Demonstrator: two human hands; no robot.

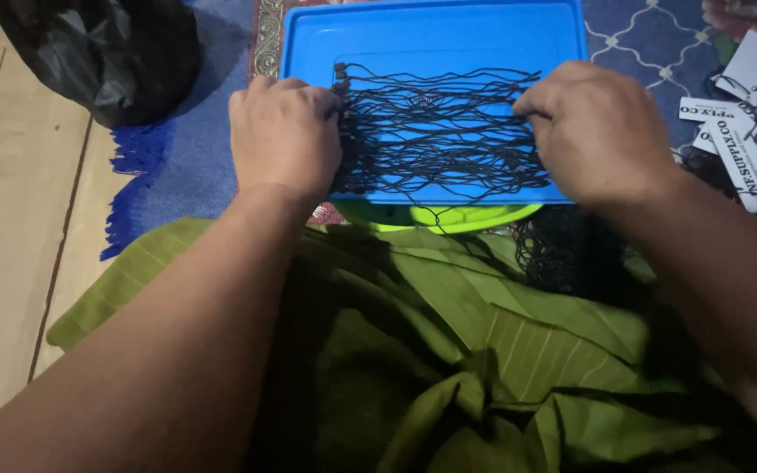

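Observation:
A thin black net (435, 131) is stretched flat over a bright blue plastic tray (435, 35). My left hand (284, 131) grips the net's left edge with closed fingers. My right hand (596, 131) pinches the net's right edge. Both hands pull the mesh taut between them, just above the tray's near rim. More bunched black netting (562, 250) hangs down onto my lap under the right wrist.
A lime-green bowl rim (440, 217) peeks out beneath the tray. Green striped cloth (484, 350) covers my lap. A black plastic bag (107, 52) sits at the upper left on a blue patterned rug (194, 149). White printed paper tags (746, 114) lie at right. Wooden floor (10, 219) at left.

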